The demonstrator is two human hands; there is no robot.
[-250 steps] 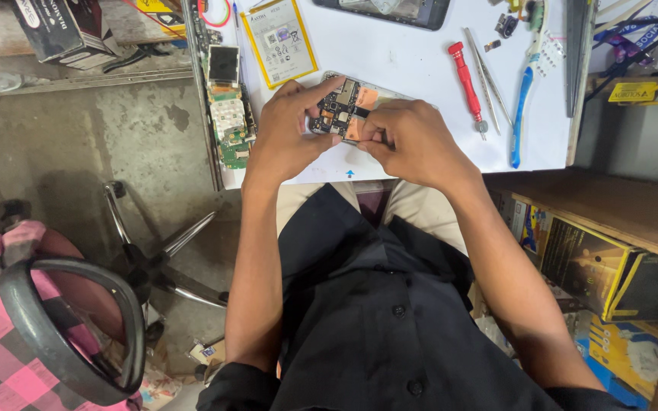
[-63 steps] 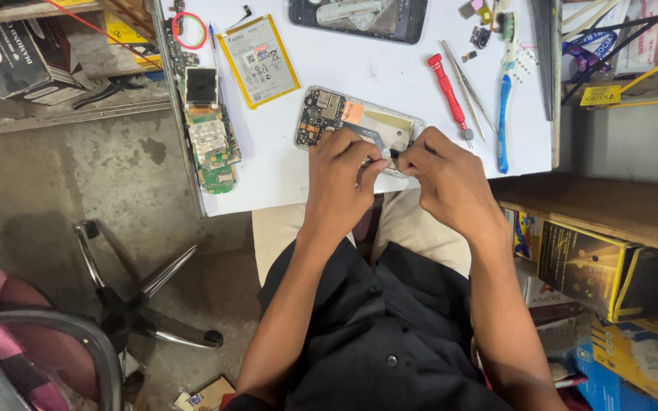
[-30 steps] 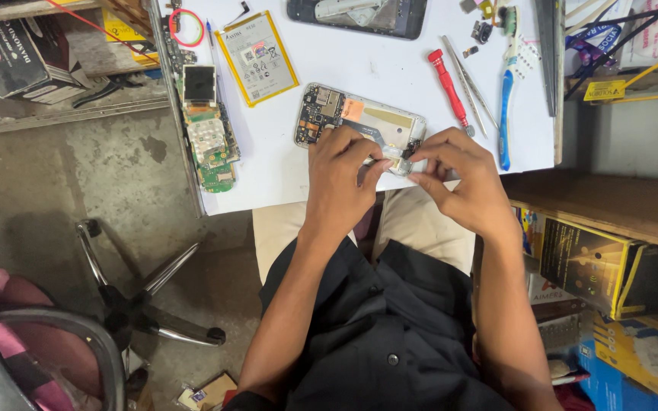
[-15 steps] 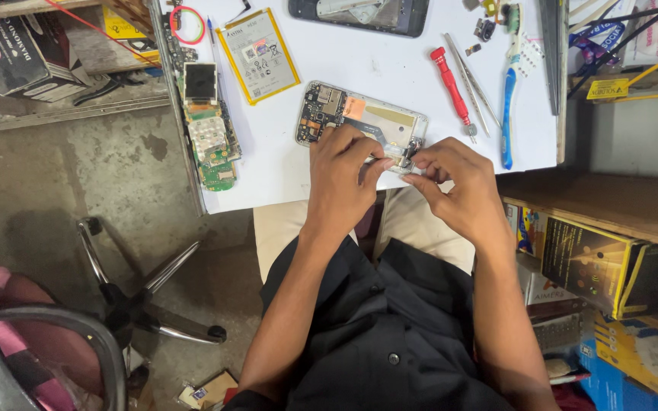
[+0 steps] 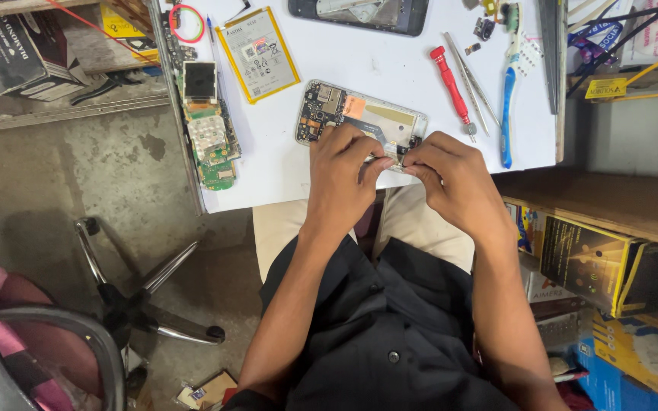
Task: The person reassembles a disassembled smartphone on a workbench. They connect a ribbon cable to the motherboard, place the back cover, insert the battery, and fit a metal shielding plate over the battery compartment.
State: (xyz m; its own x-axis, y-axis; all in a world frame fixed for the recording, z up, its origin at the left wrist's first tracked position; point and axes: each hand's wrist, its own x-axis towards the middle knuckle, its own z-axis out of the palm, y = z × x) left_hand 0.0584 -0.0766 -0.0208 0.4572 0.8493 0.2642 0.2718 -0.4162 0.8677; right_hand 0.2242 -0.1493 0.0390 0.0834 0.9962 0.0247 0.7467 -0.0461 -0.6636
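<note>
An opened phone body (image 5: 359,116) with exposed circuit boards lies on the white table (image 5: 390,57), near its front edge. My left hand (image 5: 342,171) rests on the phone's near side, fingers pressing its lower edge. My right hand (image 5: 451,175) meets it at the phone's right end, fingertips pinched on a small part (image 5: 396,158) there. What the part is cannot be made out.
On the table lie a flat yellow-edged battery (image 5: 257,53), a green circuit board with a small screen (image 5: 207,125), a red screwdriver (image 5: 451,84), tweezers (image 5: 472,76), a blue-handled tool (image 5: 507,99) and a dark phone (image 5: 359,14). Boxes (image 5: 603,262) fill the right shelf. A chair (image 5: 47,342) stands left.
Earlier both hands held the phone body up off the table; it now lies flat. Over the last second my right hand shifted slightly left, fingertips closing at the phone's right end.
</note>
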